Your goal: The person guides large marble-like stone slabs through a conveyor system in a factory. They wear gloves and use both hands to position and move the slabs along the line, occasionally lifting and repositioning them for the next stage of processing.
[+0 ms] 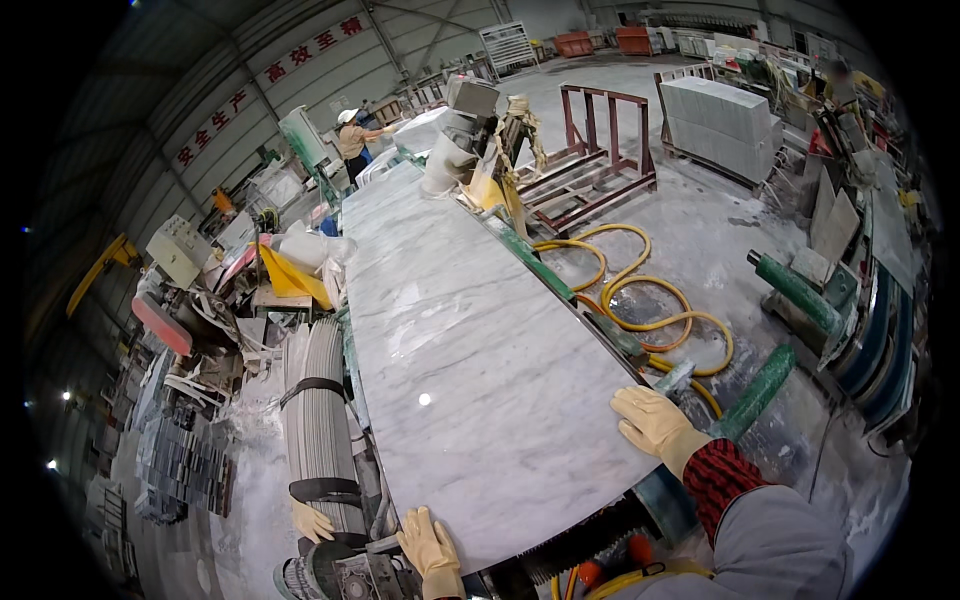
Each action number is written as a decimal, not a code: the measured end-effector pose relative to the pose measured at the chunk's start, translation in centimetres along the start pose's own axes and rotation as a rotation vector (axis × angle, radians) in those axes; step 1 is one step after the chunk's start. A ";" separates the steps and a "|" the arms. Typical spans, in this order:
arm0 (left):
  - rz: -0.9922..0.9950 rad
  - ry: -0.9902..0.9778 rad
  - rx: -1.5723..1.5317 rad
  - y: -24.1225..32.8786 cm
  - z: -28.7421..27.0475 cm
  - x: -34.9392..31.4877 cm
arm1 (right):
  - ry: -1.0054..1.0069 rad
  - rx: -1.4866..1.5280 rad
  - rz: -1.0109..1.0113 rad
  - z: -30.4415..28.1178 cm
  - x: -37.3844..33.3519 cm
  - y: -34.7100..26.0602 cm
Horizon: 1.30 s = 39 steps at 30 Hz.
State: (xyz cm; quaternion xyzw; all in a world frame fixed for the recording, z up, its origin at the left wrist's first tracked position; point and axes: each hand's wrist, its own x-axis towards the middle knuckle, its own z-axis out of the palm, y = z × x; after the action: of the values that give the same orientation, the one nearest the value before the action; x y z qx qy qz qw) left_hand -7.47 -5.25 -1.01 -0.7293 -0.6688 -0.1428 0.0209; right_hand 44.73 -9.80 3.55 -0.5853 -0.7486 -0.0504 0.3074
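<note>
A long white marble slab [490,390] with grey veins lies lengthwise before me on a green-framed machine bed. My left hand [430,550], in a cream rubber glove, is beside the slab's near left corner, fingers stretched out, gripping nothing I can see. Across the slab, my right hand [655,425], gloved alike, rests on its right edge near the front corner with the fingers laid over the top. Another cream glove [312,520] shows left of my left hand; I cannot tell whether it is worn.
Strapped grey strips [318,420] flank the slab's left side. A motor [355,578] sits by the near left corner. Yellow hose [690,325] coils on the floor at right, near green rollers [755,390]. Farther off are a co-worker [355,145], a red-brown rack [605,150] and stone blocks [720,125].
</note>
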 end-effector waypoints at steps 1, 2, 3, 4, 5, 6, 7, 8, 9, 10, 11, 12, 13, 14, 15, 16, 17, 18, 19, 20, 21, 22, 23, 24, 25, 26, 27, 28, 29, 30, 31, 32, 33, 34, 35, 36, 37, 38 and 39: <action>-0.005 -0.015 0.000 0.2 -0.2 0.1 | -0.002 0.000 0.004 0.0 -0.1 0.0; -0.011 -0.030 0.001 0.4 -0.5 0.1 | -0.004 0.000 0.008 0.0 -0.1 0.0; -0.016 -0.045 0.002 0.6 -0.8 0.1 | -0.006 0.000 0.012 0.0 -0.2 0.0; -0.016 -0.043 -0.005 0.6 -0.8 0.1 | -0.018 0.005 0.017 0.0 -0.2 0.1; -0.016 -0.041 -0.011 0.6 -0.9 0.1 | -0.030 0.010 0.021 0.0 -0.3 0.2; -0.015 -0.040 -0.017 0.6 -0.9 0.0 | -0.042 0.016 0.025 0.0 -0.3 0.2; -0.015 -0.029 -0.019 0.4 -0.8 -0.1 | -0.042 0.010 0.026 0.0 -0.3 0.1; -0.016 -0.019 -0.021 0.1 -0.4 -0.3 | -0.043 0.004 0.026 0.0 -0.2 0.0; -0.016 -0.008 -0.022 -0.2 -0.2 -0.5 | -0.044 -0.001 0.026 0.0 -0.2 -0.1; -0.012 -0.005 -0.024 -0.1 -0.1 -0.5 | -0.039 0.006 0.022 -0.1 -0.3 -0.1; -0.008 -0.001 -0.025 -0.1 -0.1 -0.5 | -0.035 0.014 0.018 0.0 -0.5 0.1; -0.004 0.002 -0.027 0.0 -0.1 -0.6 | -0.031 0.022 0.014 0.0 -0.6 0.2; -0.002 0.005 -0.027 0.0 0.0 -0.6 | -0.037 0.020 0.018 -0.1 -0.6 0.1; 0.000 0.007 -0.027 -0.1 0.0 -0.7 | -0.042 0.017 0.022 -0.2 -0.5 -0.1; 0.002 0.010 -0.028 -0.1 0.0 -0.7 | -0.047 0.014 0.025 -0.3 -0.5 -0.2; 0.006 0.010 -0.031 0.0 -0.1 -0.7 | -0.042 0.012 0.026 -0.4 -0.5 -0.2; 0.010 0.010 -0.034 0.2 -0.3 -0.6 | -0.037 0.010 0.026 -0.4 -0.6 -0.2; 0.014 0.010 -0.037 0.3 -0.4 -0.6 | -0.032 0.007 0.027 -0.4 -0.7 -0.2; 0.013 0.013 -0.035 0.2 -0.4 -0.7 | -0.051 0.020 0.039 -0.5 -0.6 -0.3; 0.012 0.017 -0.032 0.1 -0.4 -0.8 | -0.071 0.033 0.050 -0.6 -0.6 -0.4; 0.010 0.021 -0.029 0.1 -0.3 -0.9 | -0.090 0.047 0.062 -0.7 -0.6 -0.4; 0.012 0.023 -0.027 -0.1 -0.1 -0.9 | -0.070 0.036 0.045 -0.7 -0.6 -0.5; 0.014 0.026 -0.023 -0.5 0.2 -1.0 | -0.050 0.025 0.028 -0.7 -0.6 -0.6; 0.015 0.028 -0.020 -0.7 0.3 -1.1 | -0.030 0.015 0.011 -0.7 -0.6 -0.6; 0.017 0.026 -0.021 -0.5 0.2 -1.0 | -0.033 0.013 0.018 -0.7 -0.7 -0.6; 0.018 0.025 -0.021 -0.2 0.0 -0.9 | -0.036 0.010 0.025 -0.6 -0.8 -0.5; 0.019 0.024 -0.022 -0.1 -0.1 -0.9 | -0.039 0.008 0.032 -0.6 -0.9 -0.4; 0.013 0.024 -0.022 -0.2 -0.1 -1.0 | -0.043 0.009 0.031 -0.6 -1.0 -0.4; 0.006 0.024 -0.023 -0.3 0.0 -1.1 | -0.046 0.010 0.030 -0.5 -1.0 -0.4; -0.001 0.024 -0.024 -0.4 0.0 -1.3 | -0.050 0.011 0.028 -0.4 -1.0 -0.5; -0.012 0.007 -0.022 0.0 -0.3 -1.2 | -0.052 0.011 0.034 -0.3 -1.3 -0.3; -0.023 -0.010 -0.021 0.4 -0.8 -1.1 | -0.055 0.011 0.040 0.0 -1.6 -0.1; -0.034 -0.027 -0.019 0.8 -1.1 -1.0 | -0.058 0.011 0.046 0.2 -1.8 0.1; -0.040 -0.028 -0.015 1.0 -1.4 -1.0 | -0.056 0.007 0.046 0.1 -1.8 0.0; -0.046 -0.030 -0.011 1.1 -1.6 -1.1 | -0.054 0.003 0.046 0.0 -1.9 -0.1; -0.052 -0.032 -0.008 1.2 -1.7 -1.2 | -0.052 -0.001 0.047 0.0 -1.9 -0.2; -0.053 -0.032 -0.007 1.2 -1.7 -1.2 | -0.056 0.001 0.048 0.0 -1.9 -0.2; -0.053 -0.032 -0.007 1.1 -1.6 -1.2 | -0.061 0.003 0.050 -0.1 -1.9 -0.2; -0.053 -0.032 -0.007 1.1 -1.6 -1.2 | -0.065 0.005 0.051 -0.1 -1.9 -0.2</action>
State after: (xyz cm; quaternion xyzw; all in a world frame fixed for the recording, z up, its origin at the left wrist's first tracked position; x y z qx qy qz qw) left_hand -6.78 -6.88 0.36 -0.7136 -0.6876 -0.1341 0.0038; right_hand 44.88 -11.53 2.70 -0.6049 -0.7431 -0.0218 0.2855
